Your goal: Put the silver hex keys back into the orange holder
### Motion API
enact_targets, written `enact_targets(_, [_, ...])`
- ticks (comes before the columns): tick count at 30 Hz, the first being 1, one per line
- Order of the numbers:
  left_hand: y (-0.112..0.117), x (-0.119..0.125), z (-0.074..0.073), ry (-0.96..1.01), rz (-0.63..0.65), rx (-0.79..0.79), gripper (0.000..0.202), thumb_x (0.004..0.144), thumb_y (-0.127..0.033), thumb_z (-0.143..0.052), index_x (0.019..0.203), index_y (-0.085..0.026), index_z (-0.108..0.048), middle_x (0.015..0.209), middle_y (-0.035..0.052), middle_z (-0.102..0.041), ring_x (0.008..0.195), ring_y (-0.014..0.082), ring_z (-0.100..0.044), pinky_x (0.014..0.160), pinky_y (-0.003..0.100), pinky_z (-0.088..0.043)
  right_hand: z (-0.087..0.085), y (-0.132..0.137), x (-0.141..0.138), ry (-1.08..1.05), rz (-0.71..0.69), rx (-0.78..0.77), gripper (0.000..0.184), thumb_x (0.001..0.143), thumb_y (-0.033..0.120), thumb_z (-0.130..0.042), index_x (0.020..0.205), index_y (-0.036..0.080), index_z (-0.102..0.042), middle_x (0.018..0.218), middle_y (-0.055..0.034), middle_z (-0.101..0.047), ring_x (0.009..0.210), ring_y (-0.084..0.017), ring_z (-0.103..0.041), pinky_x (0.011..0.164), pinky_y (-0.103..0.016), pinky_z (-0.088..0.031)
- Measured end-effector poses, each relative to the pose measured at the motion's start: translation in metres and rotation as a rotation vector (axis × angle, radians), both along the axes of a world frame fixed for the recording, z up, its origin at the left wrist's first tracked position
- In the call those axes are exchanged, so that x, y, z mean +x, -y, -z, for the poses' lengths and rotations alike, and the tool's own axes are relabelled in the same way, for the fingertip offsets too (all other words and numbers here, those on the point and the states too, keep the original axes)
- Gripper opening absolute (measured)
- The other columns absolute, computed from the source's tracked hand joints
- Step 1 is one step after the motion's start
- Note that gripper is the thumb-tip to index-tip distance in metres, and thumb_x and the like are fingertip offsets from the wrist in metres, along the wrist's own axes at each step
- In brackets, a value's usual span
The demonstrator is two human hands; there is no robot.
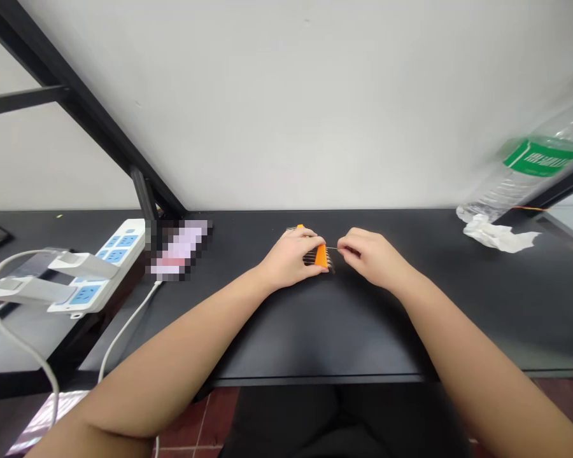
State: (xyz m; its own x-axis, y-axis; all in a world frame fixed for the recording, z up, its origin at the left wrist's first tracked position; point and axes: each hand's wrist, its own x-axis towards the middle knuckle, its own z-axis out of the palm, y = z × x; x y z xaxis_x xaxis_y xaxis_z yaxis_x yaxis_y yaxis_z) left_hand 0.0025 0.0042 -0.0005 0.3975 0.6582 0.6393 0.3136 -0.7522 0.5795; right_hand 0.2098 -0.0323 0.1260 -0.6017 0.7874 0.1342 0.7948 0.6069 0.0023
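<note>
Near the middle of the black desk, my left hand [297, 257] is closed around an orange holder [321, 256]. Several thin dark metal rods run through the holder and stick out at both ends; it looks like a hex key set. Just to its right, my right hand [368, 253] pinches the end of one thin hex key [333, 248], which spans the small gap between the hands. The key's far end is at the holder, and my right fingers hide its near end. Part of the holder is hidden under my left fingers.
On the left lie a white power strip [132, 232] with chargers plugged in and a blurred phone [181, 245] on a white cable [127, 324]. A clear bottle with a green label [542, 157] leans at the right, behind crumpled tissue [499, 235]. A white wall [315, 108] stands behind.
</note>
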Motion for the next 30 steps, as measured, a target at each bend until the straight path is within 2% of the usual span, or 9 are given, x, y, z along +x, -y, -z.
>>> enact_targets(15, [0.0006,0.0018,0.0027,-0.041,-0.016,0.034,0.052,0.079,-0.05,-0.08,0.123,-0.025,-0.067,0.131,0.0093,-0.063,0.132,0.0285,-0.055,0.117,0.048,-0.038,-0.0015,0.007,-0.0019,0.121,0.007,0.056,0.024,0.103,0.023,-0.046,0.094,0.018,-0.067,0.094,-0.0058,-0.062,0.076,-0.014,-0.056,0.071,-0.028,-0.043])
enact_targets(30, [0.0009,0.003,0.004,-0.029,-0.026,0.11,0.051,0.079,-0.047,-0.081,0.122,-0.023,-0.067,0.13,0.0099,-0.065,0.131,0.0284,-0.056,0.117,0.049,-0.039,-0.0027,0.0064,-0.0018,0.053,-0.023,0.06,0.022,0.101,0.02,-0.05,0.094,0.017,-0.07,0.093,-0.0067,-0.063,0.077,-0.014,-0.057,0.071,-0.027,-0.044])
